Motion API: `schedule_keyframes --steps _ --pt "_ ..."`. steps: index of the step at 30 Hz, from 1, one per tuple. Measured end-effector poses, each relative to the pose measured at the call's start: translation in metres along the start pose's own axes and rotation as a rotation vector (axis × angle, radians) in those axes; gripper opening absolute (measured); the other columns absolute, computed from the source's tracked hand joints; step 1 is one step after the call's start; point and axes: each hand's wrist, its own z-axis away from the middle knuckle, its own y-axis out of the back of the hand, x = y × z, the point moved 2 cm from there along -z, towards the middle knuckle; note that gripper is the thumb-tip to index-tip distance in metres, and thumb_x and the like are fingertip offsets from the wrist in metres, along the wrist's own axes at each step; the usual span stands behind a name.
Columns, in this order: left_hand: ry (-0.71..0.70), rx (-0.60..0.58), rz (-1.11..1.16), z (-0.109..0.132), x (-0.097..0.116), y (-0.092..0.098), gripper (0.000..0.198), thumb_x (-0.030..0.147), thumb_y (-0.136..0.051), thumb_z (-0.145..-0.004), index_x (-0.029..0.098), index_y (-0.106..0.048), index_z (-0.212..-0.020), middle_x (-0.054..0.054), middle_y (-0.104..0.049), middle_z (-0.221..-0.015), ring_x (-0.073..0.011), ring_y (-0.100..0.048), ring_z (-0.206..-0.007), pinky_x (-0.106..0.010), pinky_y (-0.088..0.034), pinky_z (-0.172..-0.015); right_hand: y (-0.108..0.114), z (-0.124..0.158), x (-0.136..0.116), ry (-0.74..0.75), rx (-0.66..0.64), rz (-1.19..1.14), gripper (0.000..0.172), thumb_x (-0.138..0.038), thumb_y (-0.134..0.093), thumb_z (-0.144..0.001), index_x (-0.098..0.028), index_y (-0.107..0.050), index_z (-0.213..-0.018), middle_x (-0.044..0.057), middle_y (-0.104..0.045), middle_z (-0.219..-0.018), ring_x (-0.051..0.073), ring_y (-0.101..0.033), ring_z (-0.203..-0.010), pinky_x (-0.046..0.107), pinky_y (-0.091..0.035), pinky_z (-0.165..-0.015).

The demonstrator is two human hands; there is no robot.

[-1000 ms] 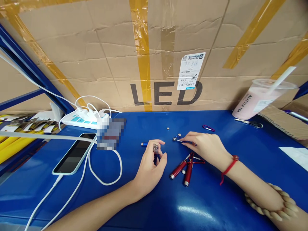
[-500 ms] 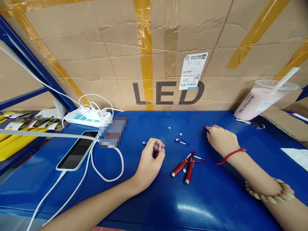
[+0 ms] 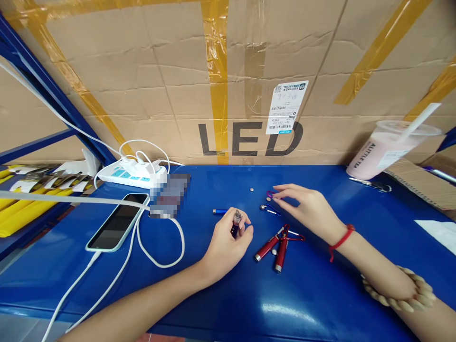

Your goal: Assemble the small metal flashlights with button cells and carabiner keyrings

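My left hand point(image 3: 226, 243) rests on the blue table point(image 3: 221, 294) and is closed on a small purple flashlight point(image 3: 235, 223), held upright. My right hand point(image 3: 308, 209) reaches left, its fingertips pinching a purple carabiner point(image 3: 270, 194) just above the table. A blue carabiner point(image 3: 270, 209) lies right below those fingers. A button cell point(image 3: 251, 189) lies a little to the left. Two red flashlights point(image 3: 273, 247) with a red clip lie between my hands. A short blue part point(image 3: 220, 211) lies behind my left hand.
A taped cardboard box marked LED point(image 3: 249, 95) walls off the back. A phone point(image 3: 117, 222) on a white cable point(image 3: 160, 256) and a power strip point(image 3: 130, 175) are at the left. A pink drink cup point(image 3: 384, 147) leans at the right, near scissors point(image 3: 370, 184).
My right hand went right to the purple carabiner, then came back left with it to beside the blue carabiner. My left hand stayed put with the purple flashlight.
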Motion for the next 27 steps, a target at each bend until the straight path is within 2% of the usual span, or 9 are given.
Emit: schedule_keyframes --steps 1,4,7,11,16,21,27 --pt "0.009 -0.006 0.017 0.001 0.0 -0.001 0.019 0.017 -0.05 -0.081 0.02 -0.035 -0.069 0.003 -0.043 -0.072 -0.0092 -0.036 -0.059 -0.022 -0.034 -0.057 0.001 0.002 -0.01 0.111 0.035 -0.048 0.018 -0.026 -0.052 -0.088 -0.019 -0.069 -0.088 0.005 -0.07 -0.104 0.018 -0.066 -0.095 0.03 -0.051 -0.081" --pt "-0.007 -0.013 0.029 0.003 0.001 -0.001 0.025 0.027 -0.048 -0.085 0.02 -0.033 -0.066 0.003 -0.04 -0.067 -0.0102 -0.038 -0.061 -0.023 -0.035 -0.061 0.003 0.012 -0.038 0.356 0.072 -0.101 0.02 -0.022 -0.047 -0.092 -0.018 -0.066 -0.095 0.005 -0.072 -0.099 0.016 -0.067 -0.092 0.027 -0.052 -0.073" --pt "-0.018 -0.029 0.03 0.004 0.001 0.0 0.03 0.03 -0.045 -0.088 0.02 -0.031 -0.064 0.003 -0.042 -0.065 -0.0109 -0.041 -0.063 -0.024 -0.036 -0.062 0.004 0.017 -0.05 0.444 0.097 -0.113 0.022 -0.02 -0.044 -0.093 -0.018 -0.066 -0.095 0.007 -0.071 -0.1 0.016 -0.067 -0.089 0.027 -0.053 -0.071" --pt "-0.062 -0.011 0.007 0.003 0.001 0.002 0.03 0.027 -0.046 -0.088 0.02 -0.03 -0.064 0.003 -0.046 -0.064 -0.0106 -0.044 -0.062 -0.024 -0.038 -0.062 0.002 0.016 -0.048 0.454 0.12 -0.179 0.017 -0.019 -0.048 -0.091 -0.018 -0.065 -0.096 0.007 -0.07 -0.099 0.015 -0.066 -0.091 0.027 -0.054 -0.077" --pt "-0.147 0.061 -0.047 0.0 0.005 0.008 0.03 0.022 -0.044 -0.087 0.02 -0.027 -0.062 0.003 -0.044 -0.063 -0.0104 -0.043 -0.061 -0.023 -0.036 -0.061 0.001 0.016 -0.05 0.321 0.122 -0.242 0.025 -0.02 -0.055 -0.088 -0.015 -0.06 -0.112 0.007 -0.068 -0.099 0.014 -0.064 -0.09 0.027 -0.053 -0.081" --pt "-0.201 0.043 -0.168 -0.001 0.011 0.013 0.029 0.022 -0.043 -0.086 0.02 -0.029 -0.06 0.004 -0.036 -0.058 -0.0101 -0.035 -0.055 -0.023 -0.032 -0.054 -0.002 0.016 -0.059 0.37 0.044 -0.172 0.029 -0.022 -0.044 -0.093 -0.011 -0.057 -0.117 0.009 -0.066 -0.095 0.015 -0.063 -0.084 0.027 -0.055 -0.072" --pt "-0.291 0.0 -0.266 0.004 0.011 0.011 0.031 0.023 -0.042 -0.088 0.02 -0.033 -0.059 0.004 -0.035 -0.054 -0.0091 -0.032 -0.05 -0.023 -0.032 -0.05 -0.001 0.017 -0.064 0.447 0.027 -0.129 0.031 -0.028 -0.038 -0.095 -0.011 -0.06 -0.11 0.007 -0.064 -0.079 0.014 -0.061 -0.071 0.025 -0.053 -0.062"
